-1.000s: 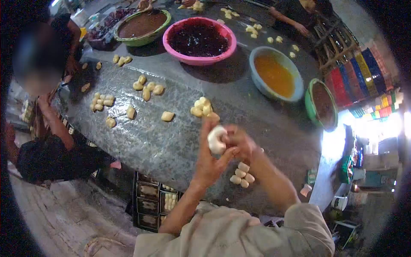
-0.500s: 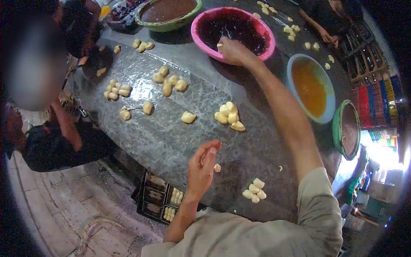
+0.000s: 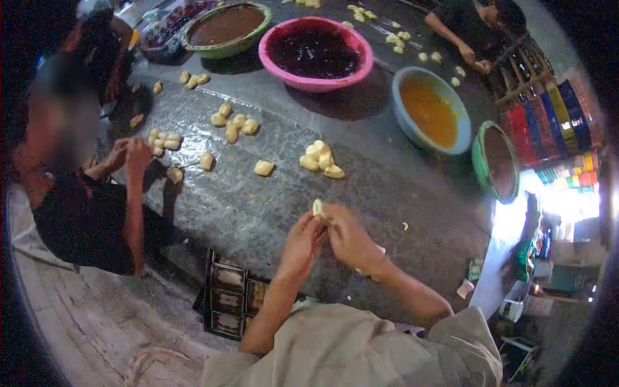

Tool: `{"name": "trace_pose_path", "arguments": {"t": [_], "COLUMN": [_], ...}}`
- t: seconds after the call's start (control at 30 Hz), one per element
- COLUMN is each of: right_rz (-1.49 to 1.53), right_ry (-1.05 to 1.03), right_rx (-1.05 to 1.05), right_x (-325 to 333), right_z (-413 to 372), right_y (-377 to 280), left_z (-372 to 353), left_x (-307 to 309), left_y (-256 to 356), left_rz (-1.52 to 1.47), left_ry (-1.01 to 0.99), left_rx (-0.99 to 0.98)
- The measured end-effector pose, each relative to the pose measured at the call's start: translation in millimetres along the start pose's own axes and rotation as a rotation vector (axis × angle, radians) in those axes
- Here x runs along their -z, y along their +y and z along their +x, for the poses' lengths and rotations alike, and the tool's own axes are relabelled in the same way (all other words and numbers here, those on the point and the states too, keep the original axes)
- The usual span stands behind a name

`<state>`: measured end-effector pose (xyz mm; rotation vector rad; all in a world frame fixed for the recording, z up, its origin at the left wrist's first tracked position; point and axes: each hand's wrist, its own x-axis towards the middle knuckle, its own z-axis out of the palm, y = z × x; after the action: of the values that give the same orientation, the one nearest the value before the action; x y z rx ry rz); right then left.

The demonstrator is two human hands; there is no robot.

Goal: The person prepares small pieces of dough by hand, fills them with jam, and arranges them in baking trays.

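A small pale dough piece [image 3: 317, 208] is pinched between my two hands, which meet over the near part of the dark table. My left hand [image 3: 302, 242] holds it from the left with bent fingers. My right hand [image 3: 348, 233] closes on it from the right, slightly blurred. Beyond my hands lie a cluster of dough pieces [image 3: 320, 158] and a single piece [image 3: 264, 168]. Farther off sits a pink basin [image 3: 316, 84] of dark red filling. Part of a pale thing shows beside my right wrist, mostly hidden.
A blue basin [image 3: 401, 119] of orange filling and green basins [image 3: 480, 161] stand on the table [image 3: 225, 213]. A co-worker's hands [image 3: 132, 153] touch dough at the left; another person [image 3: 474, 39] is at the far right. Black trays [image 3: 227, 300] lie below the near edge.
My right hand has come back from the pink basin and met my left hand around the dough. The co-worker at left has reached onto the table. The view has shifted.
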<state>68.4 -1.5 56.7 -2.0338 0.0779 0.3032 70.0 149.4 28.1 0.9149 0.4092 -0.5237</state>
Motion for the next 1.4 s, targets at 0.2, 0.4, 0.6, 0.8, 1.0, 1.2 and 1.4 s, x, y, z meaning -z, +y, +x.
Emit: {"name": "trace_pose_path", "arguments": {"t": [0.2, 0.4, 0.6, 0.8, 1.0, 1.2, 1.4], "right_rz": [-0.6, 0.078, 0.542, -0.064, -0.329, -0.228, 0.626], "right_ry": [0.225, 0.129, 0.13, 0.23, 0.381, 0.468, -0.076], "right_rx": [0.724, 0.06, -0.134, 0.353, 0.322, -0.107, -0.327], "right_x": [16.0, 40.6, 42.6, 38.0, 56.6, 80.8, 110.4], "right_z": [-50.8, -78.9, -134.8, -167.8, -158.9, -141.2, -127.1], "right_y": [10.7, 8.1, 5.9, 20.1, 46.9, 66.6, 135.9], "left_z": [-43.5, -89.2, -78.3, -72.2, -76.0, -66.0, -34.4], "left_x": [-6.1, -39.6, -36.3, -32.3, -59.8, -89.8, -113.4], "left_y": [-9.1, -1.9, -42.2, -45.9, -56.9, -80.1, -102.5], "left_rz": [0.483, 0.919, 0.552, 0.006, 0.871, 0.388, 1.103], "left_ry": [-0.113, -0.134, -0.151, -0.516, -0.578, -0.406, -0.306], "left_rx": [-0.124, -0.337, -0.609, 0.486, 0.343, 0.471, -0.023]}}
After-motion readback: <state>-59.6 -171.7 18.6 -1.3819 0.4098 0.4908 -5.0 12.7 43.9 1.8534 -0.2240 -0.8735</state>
